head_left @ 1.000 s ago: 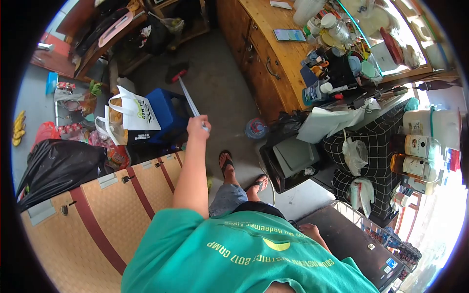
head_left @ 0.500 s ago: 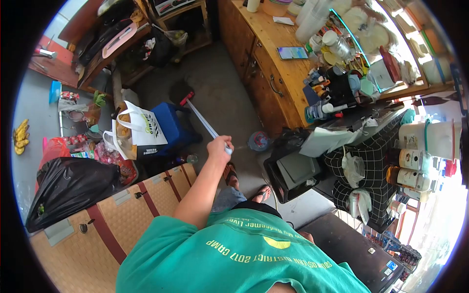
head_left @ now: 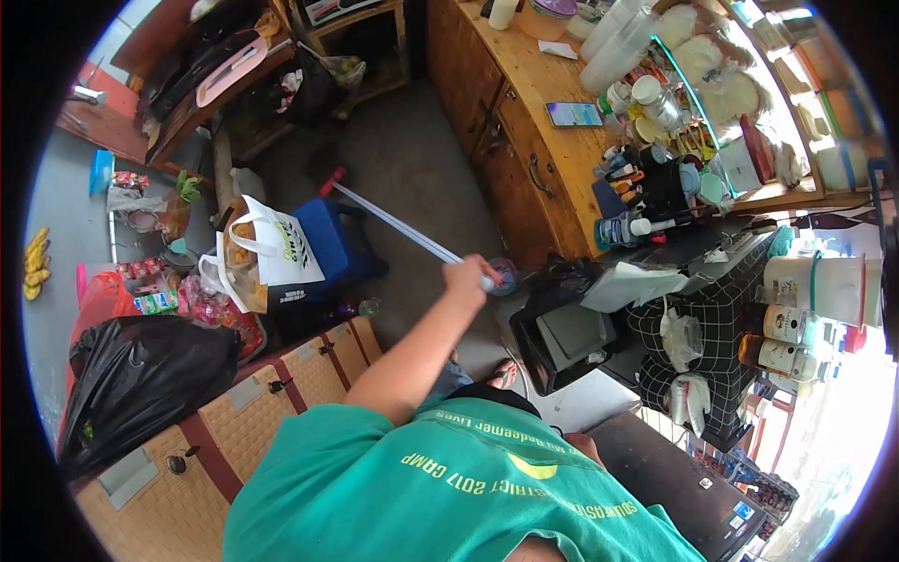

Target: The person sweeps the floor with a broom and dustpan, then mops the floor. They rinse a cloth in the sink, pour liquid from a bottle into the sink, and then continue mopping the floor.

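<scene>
My left hand (head_left: 468, 279) is closed around the end of a broom's pale blue-white handle (head_left: 398, 225). The handle slants away over the dark floor to a red socket (head_left: 332, 181), with dark bristles (head_left: 324, 159) just beyond, hard to tell from the floor. Under the hand, a clear round plastic container (head_left: 503, 275) is partly covered. Only a bit of my right hand (head_left: 584, 444) shows beside the green shirt; its fingers are hidden.
A blue stool (head_left: 332, 245) stands left of the broom, a white bag (head_left: 286, 248) beside it. Wooden drawers (head_left: 524, 159) border the floor on the right. A black bin (head_left: 552, 342) is near my feet. Woven cabinets (head_left: 253, 398) line the left.
My left hand has swung right, carrying the handle end with it. The broom's red socket has shifted slightly left and the handle lies at a flatter slant.
</scene>
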`<state>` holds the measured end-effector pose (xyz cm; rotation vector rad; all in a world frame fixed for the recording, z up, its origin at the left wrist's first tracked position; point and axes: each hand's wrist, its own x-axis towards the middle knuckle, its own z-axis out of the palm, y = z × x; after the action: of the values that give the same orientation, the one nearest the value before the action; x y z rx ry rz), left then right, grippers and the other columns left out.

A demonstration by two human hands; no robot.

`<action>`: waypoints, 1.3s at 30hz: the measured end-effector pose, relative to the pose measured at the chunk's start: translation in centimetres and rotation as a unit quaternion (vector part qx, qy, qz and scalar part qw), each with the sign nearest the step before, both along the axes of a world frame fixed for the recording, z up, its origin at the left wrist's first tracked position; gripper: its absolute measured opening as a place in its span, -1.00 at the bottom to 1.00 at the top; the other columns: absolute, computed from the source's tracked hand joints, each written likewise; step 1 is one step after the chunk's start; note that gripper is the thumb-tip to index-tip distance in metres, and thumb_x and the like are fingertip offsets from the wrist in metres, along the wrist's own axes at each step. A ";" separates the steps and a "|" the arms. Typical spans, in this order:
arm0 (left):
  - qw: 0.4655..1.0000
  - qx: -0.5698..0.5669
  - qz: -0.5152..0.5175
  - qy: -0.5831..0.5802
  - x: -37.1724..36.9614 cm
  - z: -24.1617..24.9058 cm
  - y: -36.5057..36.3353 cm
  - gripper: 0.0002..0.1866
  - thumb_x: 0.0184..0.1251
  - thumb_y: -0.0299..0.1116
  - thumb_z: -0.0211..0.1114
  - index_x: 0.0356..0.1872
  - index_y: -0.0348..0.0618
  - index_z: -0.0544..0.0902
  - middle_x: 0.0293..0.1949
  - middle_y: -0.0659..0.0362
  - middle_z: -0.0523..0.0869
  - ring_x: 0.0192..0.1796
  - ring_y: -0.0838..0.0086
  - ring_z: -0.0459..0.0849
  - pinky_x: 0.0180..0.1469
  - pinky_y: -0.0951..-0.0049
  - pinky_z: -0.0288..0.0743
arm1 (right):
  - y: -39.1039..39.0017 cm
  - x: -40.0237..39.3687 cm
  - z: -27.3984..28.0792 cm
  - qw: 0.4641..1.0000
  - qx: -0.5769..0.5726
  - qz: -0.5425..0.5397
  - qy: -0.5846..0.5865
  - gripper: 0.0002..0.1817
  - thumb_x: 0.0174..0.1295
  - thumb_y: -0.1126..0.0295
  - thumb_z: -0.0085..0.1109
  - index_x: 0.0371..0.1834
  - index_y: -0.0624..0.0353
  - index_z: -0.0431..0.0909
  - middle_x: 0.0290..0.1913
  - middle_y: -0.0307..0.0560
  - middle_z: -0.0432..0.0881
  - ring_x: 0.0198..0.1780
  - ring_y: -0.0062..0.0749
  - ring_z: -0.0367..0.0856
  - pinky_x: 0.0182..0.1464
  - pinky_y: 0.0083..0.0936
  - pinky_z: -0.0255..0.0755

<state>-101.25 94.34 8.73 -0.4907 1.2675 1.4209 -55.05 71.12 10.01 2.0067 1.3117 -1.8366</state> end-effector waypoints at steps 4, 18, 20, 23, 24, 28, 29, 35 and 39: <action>0.998 -0.026 -0.054 -0.031 2.5 4.3 -1.4 -0.97 0.19 -0.66 0.13 -0.37 -0.40 0.52 -0.48 -0.02 0.53 -0.59 0.27 0.54 -0.57 0.14 0.56 | -0.7 1.0 -0.6 0.999 0.032 0.041 -0.011 -0.75 0.24 0.49 0.15 -0.04 0.25 0.65 -0.31 -0.10 0.71 -0.38 -0.45 0.67 -0.33 -0.55 0.57; 0.989 -0.055 0.042 0.133 -30.9 -15.6 1.3 -0.91 0.11 -0.71 0.15 -0.46 -0.32 0.48 -0.59 0.07 0.53 -0.67 0.34 0.54 -0.65 0.36 0.49 | -1.2 0.3 3.6 0.980 0.015 -0.193 -0.053 -0.73 0.34 0.51 0.01 0.05 0.20 0.61 -0.12 -0.11 0.70 -0.20 -0.40 0.70 -0.14 -0.44 0.62; 0.979 -0.140 -0.032 0.141 -32.3 -20.3 0.9 -0.92 0.11 -0.72 0.15 -0.44 -0.33 0.48 -0.58 0.06 0.53 -0.65 0.32 0.55 -0.65 0.32 0.50 | -3.9 1.2 3.2 0.971 -0.016 -0.225 -0.082 -0.76 0.34 0.47 0.06 0.00 0.22 0.63 -0.17 -0.12 0.71 -0.20 -0.39 0.69 -0.15 -0.44 0.62; 0.997 0.026 0.020 0.069 -21.9 -14.5 1.0 -0.73 0.05 -0.75 0.14 -0.20 -0.28 0.45 -0.48 0.05 0.52 -0.63 0.27 0.57 -0.67 0.22 0.47 | -8.8 3.7 1.1 0.993 0.069 -0.006 -0.093 -0.77 0.33 0.42 0.08 -0.03 0.16 0.67 -0.20 -0.09 0.73 -0.23 -0.38 0.72 -0.19 -0.44 0.58; 0.990 0.012 -0.014 0.143 -17.2 -13.4 1.3 -0.54 -0.01 -0.78 0.15 -0.04 -0.24 0.31 -0.44 0.02 0.49 -0.63 0.23 0.57 -0.69 0.19 0.45 | -10.9 6.2 -0.9 0.961 0.182 0.198 -0.069 -0.76 0.32 0.39 0.09 -0.04 0.16 0.67 -0.21 -0.09 0.74 -0.22 -0.36 0.72 -0.17 -0.40 0.58; 0.972 -0.056 -0.092 0.207 0.6 -1.3 -3.8 -0.64 0.22 -0.72 0.06 -0.06 -0.14 0.20 -0.51 0.08 0.52 -0.65 0.31 0.55 -0.69 0.26 0.48 | -10.5 5.6 -2.3 0.980 0.018 0.103 -0.167 -0.75 0.32 0.36 0.08 -0.04 0.19 0.66 -0.23 -0.09 0.74 -0.22 -0.34 0.71 -0.12 -0.34 0.59; 0.983 -0.036 -0.092 0.152 3.7 -0.5 -6.4 -0.54 0.22 -0.72 0.08 0.11 -0.16 0.21 -0.50 0.09 0.53 -0.65 0.35 0.54 -0.69 0.26 0.49 | -9.0 2.7 0.3 0.975 0.042 0.099 -0.194 -0.75 0.32 0.37 0.08 -0.04 0.19 0.66 -0.23 -0.08 0.74 -0.22 -0.34 0.71 -0.12 -0.35 0.59; 0.967 -0.079 -0.243 0.022 6.6 5.0 -13.2 0.03 0.10 -0.69 0.25 0.55 0.01 -0.16 -0.41 0.00 0.57 -0.60 0.31 0.56 -0.63 0.22 0.49 | -0.1 0.0 1.2 0.995 0.047 0.006 -0.086 -0.77 0.34 0.43 0.07 -0.05 0.27 0.63 -0.22 -0.06 0.73 -0.28 -0.45 0.69 -0.23 -0.55 0.59; 0.972 -0.054 -0.223 0.060 5.0 0.7 -10.7 0.07 0.08 -0.70 0.26 0.56 0.05 -0.19 -0.42 0.01 0.59 -0.59 0.28 0.59 -0.62 0.20 0.49 | 1.4 0.8 0.2 0.987 0.009 -0.159 -0.033 -0.76 0.35 0.41 0.08 -0.01 0.23 0.62 -0.21 -0.08 0.72 -0.28 -0.48 0.69 -0.25 -0.57 0.57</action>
<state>-96.24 83.65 9.42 -0.1747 1.4503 1.0179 -54.20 72.47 10.24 2.3795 1.0433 -1.8640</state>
